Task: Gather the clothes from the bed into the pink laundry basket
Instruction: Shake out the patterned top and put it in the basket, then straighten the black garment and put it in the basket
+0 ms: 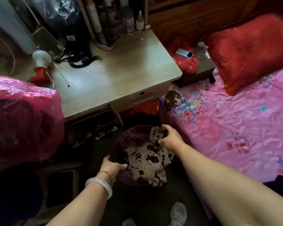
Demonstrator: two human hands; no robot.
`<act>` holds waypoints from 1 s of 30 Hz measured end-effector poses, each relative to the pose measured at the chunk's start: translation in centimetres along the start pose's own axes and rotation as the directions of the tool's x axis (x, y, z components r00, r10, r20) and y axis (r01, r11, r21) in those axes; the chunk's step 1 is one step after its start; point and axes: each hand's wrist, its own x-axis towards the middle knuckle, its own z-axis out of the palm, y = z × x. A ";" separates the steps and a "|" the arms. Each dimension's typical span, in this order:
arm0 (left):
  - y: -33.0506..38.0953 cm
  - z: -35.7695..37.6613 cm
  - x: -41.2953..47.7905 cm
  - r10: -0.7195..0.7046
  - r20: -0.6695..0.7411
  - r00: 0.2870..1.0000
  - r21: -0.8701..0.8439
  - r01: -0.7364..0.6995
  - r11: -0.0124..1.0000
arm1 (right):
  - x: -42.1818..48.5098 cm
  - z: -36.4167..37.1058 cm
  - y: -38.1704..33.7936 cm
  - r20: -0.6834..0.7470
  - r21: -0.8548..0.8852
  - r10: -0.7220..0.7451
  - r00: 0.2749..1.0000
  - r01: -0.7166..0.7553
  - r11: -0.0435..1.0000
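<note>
The pink laundry basket (119,141) sits on the dark floor in the gap between the desk (114,75) and the bed (235,124), and it looks crowded already — a cream garment with black blotches (147,159) fills most of it and spills over the near rim. That overhang is the likeliest trouble: if the cloth is not pushed down, a fold could slide out onto the floor when the basket is lifted or shifted. The basket could also tip toward the person, since the weight hangs on that side and only one hand steadies it.

The left hand (112,167), with a pale bangle (99,186) on its wrist, is curled over the near-left rim of the basket, fingers closed around the edge and thumb touching the cloth. The right hand (169,137) reaches in at the far-right side, fingers bent narrowly and pinching a bunch of the same patterned garment just above the rim.

The visible stretch of the bed shows a pink floral sheet and a red pillow (248,51) — a dark item at its near edge may be clothing, though I cannot tell.
</note>
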 end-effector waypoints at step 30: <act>8.2 34.6 -10.0 0.307 0.526 0.793 0.486 -0.577 0.656 | -8.2 -20.8 31.3 -0.238 0.643 0.661 0.712 -0.394 0.657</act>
